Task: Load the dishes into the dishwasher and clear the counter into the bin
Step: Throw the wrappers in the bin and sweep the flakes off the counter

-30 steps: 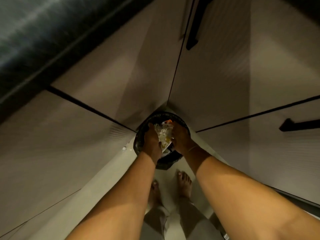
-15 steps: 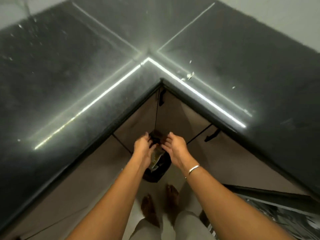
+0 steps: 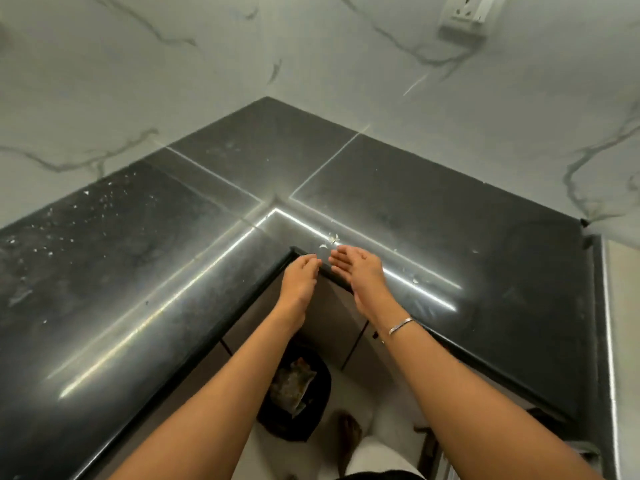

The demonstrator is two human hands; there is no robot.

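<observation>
Head view: both hands up from bin [image 3: 323,393] now, level with inner corner of desk [image 3: 450,220]; half a second ago they were low over it. Left hand [image 3: 299,275] palm down, fingers loosely bent, holding nothing. Right hand [image 3: 358,271] on edge, fingers relaxed, empty, bracelet [image 3: 400,325] at wrist. Hands close, not touching. White scraps [image 3: 330,240] on desk just beyond right fingertips. Bin on floor, near, crumpled waste [image 3: 291,382] inside. Crumbs [image 3: 69,220] scattered on left of desk.
</observation>
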